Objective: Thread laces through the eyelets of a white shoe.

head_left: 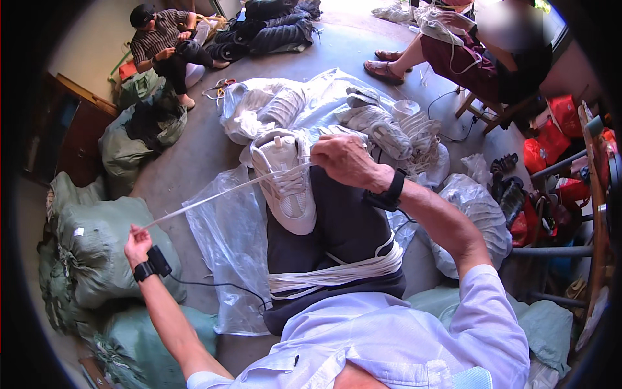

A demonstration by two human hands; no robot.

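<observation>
A white and cream sneaker (289,185) rests on my dark-trousered knees, its toe towards me and its front partly laced. My left hand (137,245) is closed in a pinch on one end of a white shoelace (214,197), out at the far left. The lace stretches taut, slanting up across the shoe to its right side. There my right hand (346,157) is closed on the lace beside the shoe's opening; its fingertips are partly hidden. A bundle of loose white laces (337,273) lies across my thighs. Both wrists carry black strapped devices with cables.
Beyond my knees lie white shoes (379,126) and clear plastic sheeting (227,240). Green sacks (107,249) stand at left. A wooden-edged table (599,227) and red bags (551,142) are at right. Two people sit farther back, near dark bundles (275,35).
</observation>
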